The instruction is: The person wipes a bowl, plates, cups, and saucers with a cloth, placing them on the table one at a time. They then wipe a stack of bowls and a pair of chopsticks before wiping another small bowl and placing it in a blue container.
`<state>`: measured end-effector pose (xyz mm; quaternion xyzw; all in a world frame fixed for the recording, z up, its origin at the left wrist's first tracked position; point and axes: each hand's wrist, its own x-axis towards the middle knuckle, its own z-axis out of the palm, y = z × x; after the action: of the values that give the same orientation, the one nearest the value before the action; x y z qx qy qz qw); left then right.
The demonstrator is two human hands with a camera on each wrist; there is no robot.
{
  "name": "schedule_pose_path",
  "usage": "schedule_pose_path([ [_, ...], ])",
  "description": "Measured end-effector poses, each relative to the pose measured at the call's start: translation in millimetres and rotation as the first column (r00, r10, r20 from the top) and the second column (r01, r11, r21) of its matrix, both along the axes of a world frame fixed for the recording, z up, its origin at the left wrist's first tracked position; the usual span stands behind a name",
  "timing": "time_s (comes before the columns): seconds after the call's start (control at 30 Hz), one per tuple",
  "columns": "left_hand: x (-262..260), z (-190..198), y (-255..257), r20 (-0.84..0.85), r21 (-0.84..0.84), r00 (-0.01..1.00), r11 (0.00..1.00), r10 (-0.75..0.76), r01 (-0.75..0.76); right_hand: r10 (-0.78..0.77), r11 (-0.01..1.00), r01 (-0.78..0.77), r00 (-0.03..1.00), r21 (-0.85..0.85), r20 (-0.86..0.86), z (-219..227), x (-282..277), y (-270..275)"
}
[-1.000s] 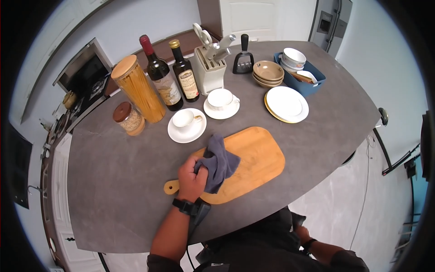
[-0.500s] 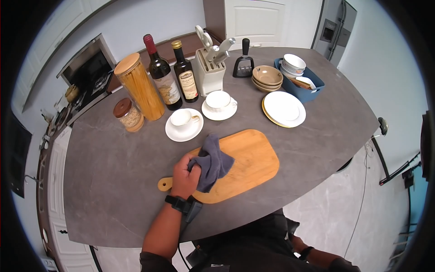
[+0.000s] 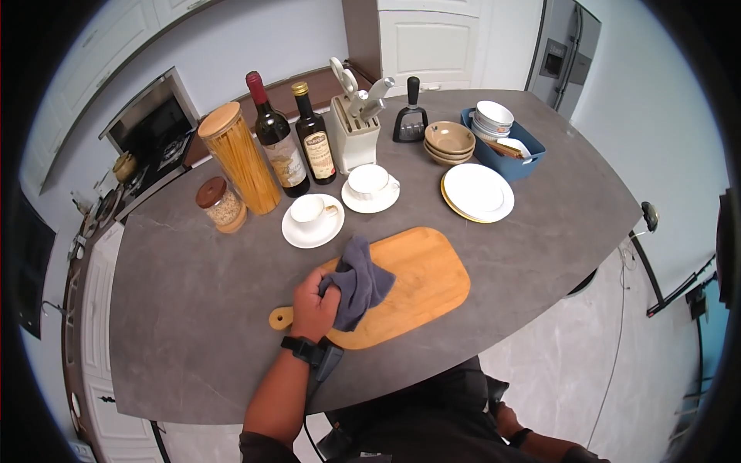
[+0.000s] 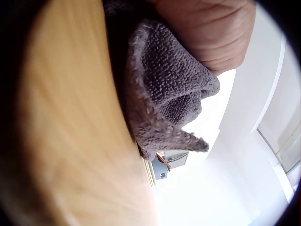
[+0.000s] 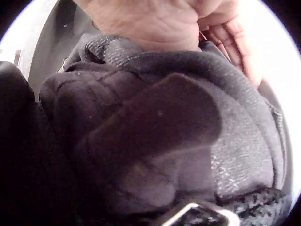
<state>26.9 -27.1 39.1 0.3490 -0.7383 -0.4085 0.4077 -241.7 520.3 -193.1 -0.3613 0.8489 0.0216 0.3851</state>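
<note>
My left hand [image 3: 315, 307] grips a bunched grey-purple cloth [image 3: 360, 284] on the wooden cutting board [image 3: 428, 274]. In the left wrist view, folds of the cloth [image 4: 174, 80] stick out below the curled hand [image 4: 211, 33], close against the wood [image 4: 75, 122]. The board's handle, with a hole in it, points left beside my wrist. Low at the right, my right hand [image 3: 507, 420] hangs by my dark-clothed leg, away from the table. The right wrist view shows this hand [image 5: 160, 21] with loosely bent fingers over dark fabric [image 5: 141, 122], holding nothing visible.
Behind the board stand two white cups on saucers [image 3: 312, 224], a grain jar [image 3: 221, 204], a spaghetti jar [image 3: 241, 158], two bottles [image 3: 282, 143] and a knife block [image 3: 355, 139]. Farther right are brown bowls [image 3: 449, 140], stacked plates [image 3: 480, 193] and a blue bin [image 3: 513, 166] with dishes.
The head view has shifted slightly. My left hand keeps its grip on the cloth at about the same spot on the board, and my right hand stays low at my side.
</note>
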Motion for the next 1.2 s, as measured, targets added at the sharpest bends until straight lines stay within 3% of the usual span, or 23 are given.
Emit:
schedule_pose_path([
  [0.2,-1,2,-2,0.012,-0.06,1.0,0.998,0.01,-0.009,0.019,0.999,-0.021,0.999,-0.043,-0.045,6,3,-2],
  [0.33,-2,4,-1,0.001,-0.028,1.0,1.0,0.004,-0.004,0.079,0.997,-0.079,0.996,-0.002,-0.04,-27,-11,12],
  [0.5,0,5,-1,0.006,-0.041,1.0,0.999,-0.008,0.009,0.213,0.977,-0.211,0.964,-0.031,0.159,-15,-38,-4],
  [0.53,0,6,-1,0.014,-0.033,1.0,0.999,-0.004,0.005,0.214,0.977,-0.211,0.965,-0.033,0.152,-4,-47,-11],
  [0.6,1,4,-1,0.016,-0.027,1.0,1.0,-0.009,0.009,0.063,0.994,-0.083,0.967,0.073,0.246,65,-48,-55],
  [0.63,2,2,-2,0.016,-0.005,1.0,1.0,-0.019,0.019,0.059,0.994,-0.078,0.969,0.07,0.241,97,-48,-74],
  [0.7,2,-1,-2,0.013,0.021,1.0,0.999,-0.029,0.028,0.285,0.944,-0.251,0.947,-0.212,0.15,159,-45,-109],
  [0.73,2,-2,-3,-0.006,0.005,1.0,1.0,-0.027,0.027,0.286,0.944,-0.252,0.947,-0.212,0.146,188,-44,-128],
  [0.8,1,-1,-4,-0.029,-0.014,0.999,1.0,-0.02,0.02,0.337,0.871,-0.197,0.906,-0.45,0.255,246,-39,-166],
  [0.83,2,1,-3,-0.015,-0.015,1.0,1.0,-0.02,0.02,0.271,0.859,-0.075,0.905,-0.506,0.327,278,-33,-186],
  [0.87,3,2,-2,-0.001,-0.015,1.0,1.0,-0.021,0.021,0.265,0.804,-0.043,0.918,-0.593,0.294,297,-32,-202],
  [0.97,2,1,-2,-0.037,-0.007,0.999,1.0,-0.021,0.021,0.164,0.665,0.122,0.939,-0.737,0.303,314,-52,-239],
  [1.03,3,-2,-3,-0.039,-0.005,0.999,1.0,-0.027,0.027,0.158,0.516,-0.008,0.984,-0.857,0.086,306,-82,-269],
  [1.1,4,0,-3,-0.041,-0.007,0.998,0.999,-0.039,0.039,0.019,0.474,0.243,0.958,-0.846,0.286,289,-120,-302],
  [1.2,4,0,-2,0.006,-0.026,1.0,1.0,-0.017,0.017,-0.16,0.465,0.263,0.964,-0.845,0.212,291,-182,-350],
])
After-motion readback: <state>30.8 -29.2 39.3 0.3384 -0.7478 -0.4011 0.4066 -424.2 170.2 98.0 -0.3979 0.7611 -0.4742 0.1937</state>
